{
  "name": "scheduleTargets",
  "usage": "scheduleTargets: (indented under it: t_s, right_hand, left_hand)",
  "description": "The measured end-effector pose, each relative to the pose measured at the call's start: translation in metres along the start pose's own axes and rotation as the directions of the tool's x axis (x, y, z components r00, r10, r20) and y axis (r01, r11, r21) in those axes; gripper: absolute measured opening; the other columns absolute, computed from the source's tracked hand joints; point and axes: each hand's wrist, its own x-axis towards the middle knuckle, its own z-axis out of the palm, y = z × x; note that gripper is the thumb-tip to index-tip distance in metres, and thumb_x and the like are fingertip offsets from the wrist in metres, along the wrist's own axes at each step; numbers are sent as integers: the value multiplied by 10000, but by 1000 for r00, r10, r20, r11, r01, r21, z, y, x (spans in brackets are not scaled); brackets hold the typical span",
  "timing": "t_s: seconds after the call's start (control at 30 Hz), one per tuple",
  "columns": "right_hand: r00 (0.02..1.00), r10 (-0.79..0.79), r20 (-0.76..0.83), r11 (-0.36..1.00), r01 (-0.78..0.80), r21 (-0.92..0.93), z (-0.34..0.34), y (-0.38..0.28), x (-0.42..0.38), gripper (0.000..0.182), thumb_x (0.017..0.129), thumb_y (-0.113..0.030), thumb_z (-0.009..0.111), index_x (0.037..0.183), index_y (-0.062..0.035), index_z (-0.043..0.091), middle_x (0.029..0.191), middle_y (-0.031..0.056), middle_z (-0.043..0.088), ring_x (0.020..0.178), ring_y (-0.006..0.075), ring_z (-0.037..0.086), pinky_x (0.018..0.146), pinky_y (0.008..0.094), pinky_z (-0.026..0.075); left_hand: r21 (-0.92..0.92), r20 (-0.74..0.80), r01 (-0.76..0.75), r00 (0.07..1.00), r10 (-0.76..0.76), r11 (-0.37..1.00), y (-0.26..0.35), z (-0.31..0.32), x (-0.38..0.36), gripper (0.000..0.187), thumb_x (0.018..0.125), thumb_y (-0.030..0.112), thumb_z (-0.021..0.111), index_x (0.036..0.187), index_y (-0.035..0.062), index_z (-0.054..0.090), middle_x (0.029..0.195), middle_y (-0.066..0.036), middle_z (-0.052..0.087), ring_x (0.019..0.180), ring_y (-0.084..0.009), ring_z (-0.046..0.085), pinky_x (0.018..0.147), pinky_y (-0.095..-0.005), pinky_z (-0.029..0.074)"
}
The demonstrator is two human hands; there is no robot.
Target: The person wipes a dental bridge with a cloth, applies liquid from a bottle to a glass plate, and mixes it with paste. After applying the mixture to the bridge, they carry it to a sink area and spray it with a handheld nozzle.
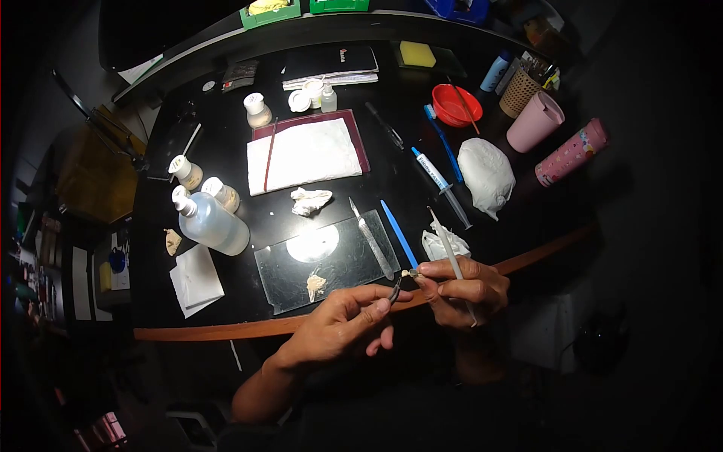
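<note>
My left hand (348, 320) is closed around a small dark tool (395, 291), its tip pointing up toward a tiny yellowish piece (407, 274). My right hand (468, 292) pinches that piece's right side between thumb and fingertip and also holds a slim white-handled instrument (449, 248) slanting up. Both hands meet over the table's front edge. Left of them lies a glass plate (282, 275) with a beige smear of material (315, 286) and a metal scalpel-like knife (371, 242). Behind the fingers are a blue stick (397, 230) and a crumpled white tissue (444, 245).
A large translucent bottle (215, 224) and small jars (185, 172) stand at the left. White paper towel (305, 156) lies at the centre back. Rightward are a syringe (440, 187), a red bowl (454, 105), a white bundle (486, 177) and a pink cup (535, 123).
</note>
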Motion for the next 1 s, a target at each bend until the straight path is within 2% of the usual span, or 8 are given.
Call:
scheduleTargets:
  t_s: [0.33, 0.43, 0.53, 0.6, 0.73, 0.83, 0.93, 1.0]
  right_hand:
    - [999, -27, -21, 999, 27, 18, 2, 1, -3, 359, 808, 60, 867, 945, -85, 569, 969, 154, 789, 824, 248, 813, 647, 312, 682]
    - [998, -65, 4, 998, 65, 11, 0, 2, -1, 341, 842, 55, 851, 939, -66, 547, 948, 170, 780, 822, 259, 815, 673, 320, 696]
    - [999, -50, -10, 999, 50, 4, 0, 1, -2, 351, 821, 59, 861, 944, -76, 562, 967, 162, 785, 820, 254, 814, 659, 317, 691]
    - [1000, -18, -25, 1000, 18, 14, 0, 1, -4, 381, 779, 69, 882, 954, -101, 589, 1004, 145, 797, 825, 242, 811, 635, 310, 679]
    - [1000, -3, -16, 999, 4, 39, 0, 0, -5, 369, 782, 80, 869, 944, -98, 589, 1018, 152, 796, 822, 246, 812, 641, 312, 682]
    - [1000, -17, -4, 998, 17, 54, 2, 1, -4, 350, 799, 84, 854, 936, -86, 580, 1009, 164, 792, 817, 251, 813, 648, 312, 684]
    - [999, -37, 19, 997, 35, 75, 4, 3, -4, 332, 827, 82, 841, 937, -67, 566, 977, 180, 787, 819, 252, 814, 657, 306, 686]
    - [999, -22, 27, 996, 19, 86, 6, 2, -4, 335, 822, 86, 844, 942, -68, 572, 980, 179, 788, 824, 244, 813, 650, 291, 680]
  left_hand:
    - [18, -85, -70, 994, 71, 997, -13, -6, 3, 371, 1122, 323, 600, 1172, -3, 771, 758, 8, 687, 605, -7, 482, 543, -205, 315]
    - [47, -104, 2, 995, 3, 999, -17, -8, 3, 371, 1118, 321, 608, 1165, -7, 775, 746, 7, 686, 587, -10, 469, 525, -209, 308]
    - [-9, -68, -17, 998, 16, 1000, -14, -6, 3, 369, 1118, 311, 609, 1204, -11, 767, 772, -8, 704, 574, -18, 462, 512, -213, 308]
    - [-46, -50, -51, 998, 48, 998, -15, -6, 2, 367, 1118, 300, 609, 1233, -13, 759, 794, -21, 717, 575, -21, 463, 515, -211, 317]
    - [-71, -18, -90, 996, 89, 993, -15, -11, 0, 354, 1116, 269, 609, 1272, -18, 747, 832, -40, 737, 588, -27, 471, 533, -206, 341]
    - [-4, -18, -117, 993, 117, 993, -16, -12, -2, 352, 1111, 259, 615, 1281, -22, 741, 842, -43, 742, 593, -30, 463, 537, -209, 339]
    - [-3, -14, -99, 995, 99, 995, -14, -16, -7, 331, 1102, 228, 628, 1274, -31, 742, 872, -49, 759, 642, -50, 545, 576, -212, 421]
    - [137, -73, -239, 965, 250, 961, -20, -14, -8, 290, 1072, 160, 659, 1275, -29, 743, 894, -76, 777, 680, -89, 627, 619, -232, 487]
